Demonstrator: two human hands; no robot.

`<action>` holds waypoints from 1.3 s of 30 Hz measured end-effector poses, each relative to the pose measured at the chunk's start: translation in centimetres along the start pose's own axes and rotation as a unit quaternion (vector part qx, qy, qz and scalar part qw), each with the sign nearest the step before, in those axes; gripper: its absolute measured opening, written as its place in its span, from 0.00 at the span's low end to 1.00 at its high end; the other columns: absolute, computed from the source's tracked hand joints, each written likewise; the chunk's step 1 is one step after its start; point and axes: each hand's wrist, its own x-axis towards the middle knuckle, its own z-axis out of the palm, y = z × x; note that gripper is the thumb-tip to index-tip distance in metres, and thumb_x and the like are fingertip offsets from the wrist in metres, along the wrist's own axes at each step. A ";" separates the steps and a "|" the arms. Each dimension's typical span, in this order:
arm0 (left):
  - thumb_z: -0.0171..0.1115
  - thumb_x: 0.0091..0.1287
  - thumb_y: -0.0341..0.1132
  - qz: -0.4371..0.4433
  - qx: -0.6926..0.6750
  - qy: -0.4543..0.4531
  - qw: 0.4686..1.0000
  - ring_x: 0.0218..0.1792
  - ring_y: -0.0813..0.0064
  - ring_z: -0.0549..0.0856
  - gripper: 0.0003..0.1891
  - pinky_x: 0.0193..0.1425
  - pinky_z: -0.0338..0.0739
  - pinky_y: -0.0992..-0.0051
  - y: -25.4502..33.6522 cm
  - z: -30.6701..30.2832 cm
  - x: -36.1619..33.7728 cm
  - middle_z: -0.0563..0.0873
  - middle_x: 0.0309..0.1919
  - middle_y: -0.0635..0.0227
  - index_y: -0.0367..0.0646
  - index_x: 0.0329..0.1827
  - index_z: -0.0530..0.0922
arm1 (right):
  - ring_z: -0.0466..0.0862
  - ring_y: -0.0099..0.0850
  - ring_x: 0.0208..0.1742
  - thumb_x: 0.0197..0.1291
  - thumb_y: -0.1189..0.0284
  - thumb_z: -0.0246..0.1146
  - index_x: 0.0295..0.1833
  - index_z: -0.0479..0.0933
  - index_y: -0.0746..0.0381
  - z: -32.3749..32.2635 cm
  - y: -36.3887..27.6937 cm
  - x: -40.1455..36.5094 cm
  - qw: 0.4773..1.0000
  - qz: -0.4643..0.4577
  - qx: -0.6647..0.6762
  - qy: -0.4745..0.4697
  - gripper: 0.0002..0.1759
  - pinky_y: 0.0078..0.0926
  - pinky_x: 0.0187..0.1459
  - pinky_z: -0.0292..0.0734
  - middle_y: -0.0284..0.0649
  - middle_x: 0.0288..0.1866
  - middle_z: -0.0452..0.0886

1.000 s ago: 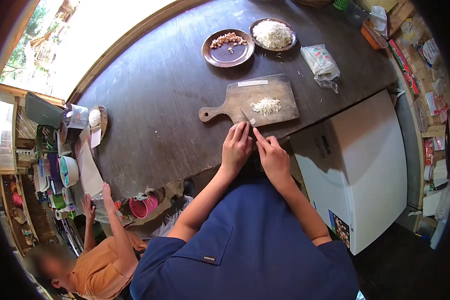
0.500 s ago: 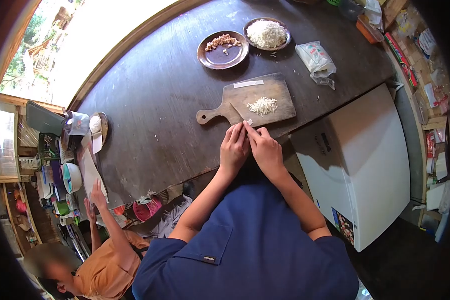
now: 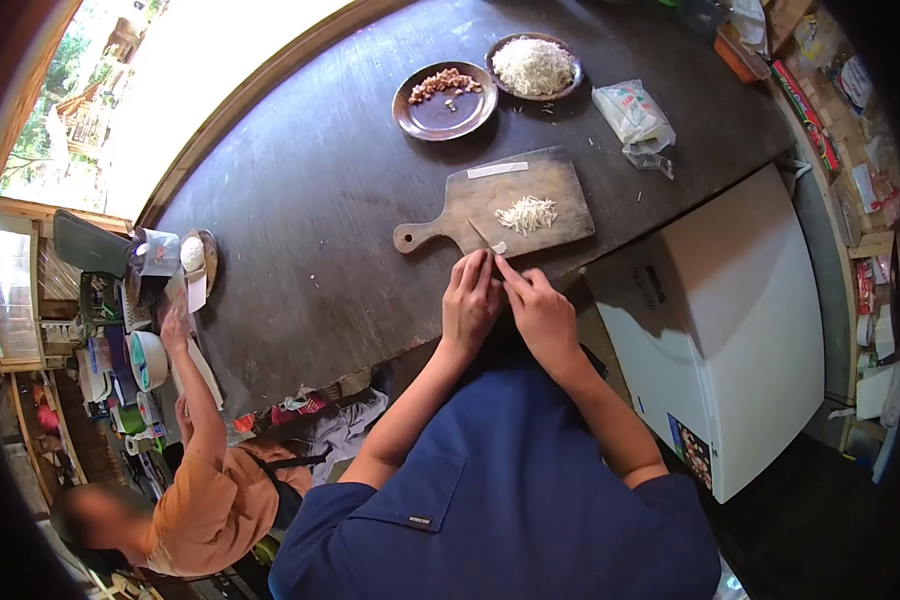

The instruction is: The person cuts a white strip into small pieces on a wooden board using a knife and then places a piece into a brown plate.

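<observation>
A wooden cutting board (image 3: 560, 180) lies near the table edge. On it are a pile of thin white strips (image 3: 526, 214) and one flat white strip (image 3: 498, 169). A thin knife (image 3: 478, 231) slants across the board's near edge, its handle hidden by my fingers. My right hand (image 3: 540, 308) is closed at the knife's near end. My left hand (image 3: 468, 300) is closed beside it, fingertips meeting the right ones; whatever it pinches is hidden. A small white piece (image 3: 499, 247) sits by the blade, just ahead of my fingertips.
Farther back stand a brown plate (image 3: 445, 122) with chopped brownish pieces and a bowl of white shreds (image 3: 534, 68). A plastic-wrapped package (image 3: 634, 118) lies to their right. A white chest freezer (image 3: 740, 330) stands at right. Another person (image 3: 210, 500) in orange works at left.
My hands stay together at the board's near edge, with slight finger movement. The white piece by the blade shows a little larger. At left, the other person leans and reaches farther across the table.
</observation>
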 end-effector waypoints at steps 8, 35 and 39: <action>0.68 0.63 0.25 -0.002 0.001 0.005 1.000 0.65 0.52 0.83 0.23 0.70 0.82 0.59 0.0 0.2 -0.3 0.84 0.64 0.54 0.30 0.63 0.84 | 0.91 0.50 0.43 0.79 0.62 0.60 0.78 0.78 0.39 0.8 0.0 1.2 0.999 -0.015 0.026 0.016 0.24 0.48 0.44 0.88 0.44 0.50 0.84; 0.67 0.63 0.24 -0.019 -0.017 0.014 1.000 0.65 0.48 0.82 0.22 0.70 0.80 0.56 0.0 0.0 -0.1 0.84 0.63 0.53 0.28 0.62 0.84 | 0.91 0.49 0.40 0.79 0.62 0.61 0.77 0.78 0.37 0.3 -0.1 -0.1 1.000 -0.008 0.000 0.015 0.24 0.46 0.40 0.89 0.42 0.49 0.84; 0.66 0.64 0.24 -0.015 0.006 0.010 1.000 0.67 0.50 0.81 0.24 0.72 0.80 0.59 0.2 -0.1 -0.2 0.83 0.64 0.52 0.27 0.65 0.82 | 0.91 0.48 0.41 0.78 0.62 0.61 0.76 0.79 0.37 0.4 0.5 -0.8 1.000 -0.003 -0.008 0.011 0.24 0.46 0.41 0.89 0.42 0.50 0.85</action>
